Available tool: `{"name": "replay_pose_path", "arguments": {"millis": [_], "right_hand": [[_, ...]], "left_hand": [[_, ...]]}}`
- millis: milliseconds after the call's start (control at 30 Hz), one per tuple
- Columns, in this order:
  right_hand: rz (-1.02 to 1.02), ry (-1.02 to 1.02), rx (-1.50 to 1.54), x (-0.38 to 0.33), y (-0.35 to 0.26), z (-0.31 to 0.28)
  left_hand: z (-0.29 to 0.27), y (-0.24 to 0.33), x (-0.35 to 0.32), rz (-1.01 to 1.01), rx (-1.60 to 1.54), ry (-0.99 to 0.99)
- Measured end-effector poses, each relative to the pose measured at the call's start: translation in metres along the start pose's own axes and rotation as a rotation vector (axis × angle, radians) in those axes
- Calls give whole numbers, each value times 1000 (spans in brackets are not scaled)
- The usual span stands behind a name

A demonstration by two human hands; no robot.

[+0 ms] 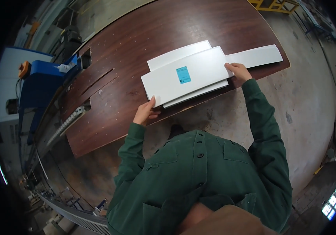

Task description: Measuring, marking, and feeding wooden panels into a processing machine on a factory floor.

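Observation:
A white rectangular panel (203,68) with a blue label (183,75) lies on top of a small pile of white panels. My left hand (146,111) grips its near left corner, thumb on top and fingers curled beneath. At the right end, my right hand (237,72) holds the edge, thumb on the upper face and fingers mostly hidden. Another white panel (179,54) shows behind it, and one more (195,94) sticks out below its near edge. A narrow white panel (258,56) extends to the right, past my right hand.
The pile is near the front edge of a dark reddish-brown table (136,51). Slots and a cut-out are at the table's left side, beside a blue machine (44,76). A yellow metal frame (276,5) stands on the concrete floor (305,109) beyond the far right.

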State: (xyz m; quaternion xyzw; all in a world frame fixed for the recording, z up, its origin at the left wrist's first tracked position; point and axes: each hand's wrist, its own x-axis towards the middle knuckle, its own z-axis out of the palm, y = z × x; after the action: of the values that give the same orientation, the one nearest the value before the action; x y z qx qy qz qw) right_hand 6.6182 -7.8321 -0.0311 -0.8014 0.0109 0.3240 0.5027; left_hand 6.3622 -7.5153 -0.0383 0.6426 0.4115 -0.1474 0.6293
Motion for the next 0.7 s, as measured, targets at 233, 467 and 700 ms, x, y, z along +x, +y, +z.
{"name": "replay_pose_path", "arguments": {"millis": [233, 467, 700], "right_hand": [[-30, -331, 514, 1, 17, 21], [-37, -326, 475, 0, 20, 16], [-84, -344, 554, -11, 20, -10]], "left_hand": [[38, -12, 2, 53, -886, -267], [61, -10, -4, 189, -898, 88], [63, -13, -19, 269, -796, 78]]}}
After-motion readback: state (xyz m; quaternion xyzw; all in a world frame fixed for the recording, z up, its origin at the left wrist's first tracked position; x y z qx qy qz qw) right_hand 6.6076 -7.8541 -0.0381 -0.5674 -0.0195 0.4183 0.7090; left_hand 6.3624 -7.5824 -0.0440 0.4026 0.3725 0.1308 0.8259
